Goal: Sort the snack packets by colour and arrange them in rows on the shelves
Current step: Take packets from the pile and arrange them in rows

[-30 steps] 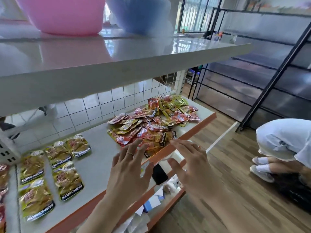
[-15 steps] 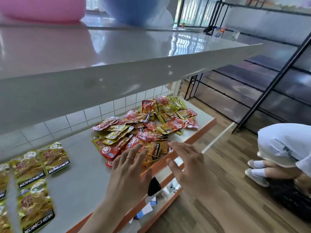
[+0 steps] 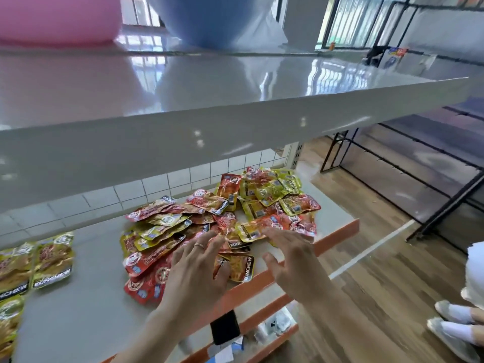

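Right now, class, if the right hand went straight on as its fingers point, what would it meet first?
Probably the yellow packet on the pile; how high the right hand hovers is unclear.

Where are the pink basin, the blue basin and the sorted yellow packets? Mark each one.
pink basin [image 3: 57, 19], head view, on its side wall.
blue basin [image 3: 217, 19], head view, on its rounded wall.
sorted yellow packets [image 3: 52, 258], head view, on the front of one packet.

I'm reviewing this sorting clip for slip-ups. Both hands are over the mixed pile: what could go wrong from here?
The pile lies close to the orange shelf edge; the open left hand and right hand could sweep front packets off it. Red and yellow packets overlap there, so one grab might lift mixed colours.
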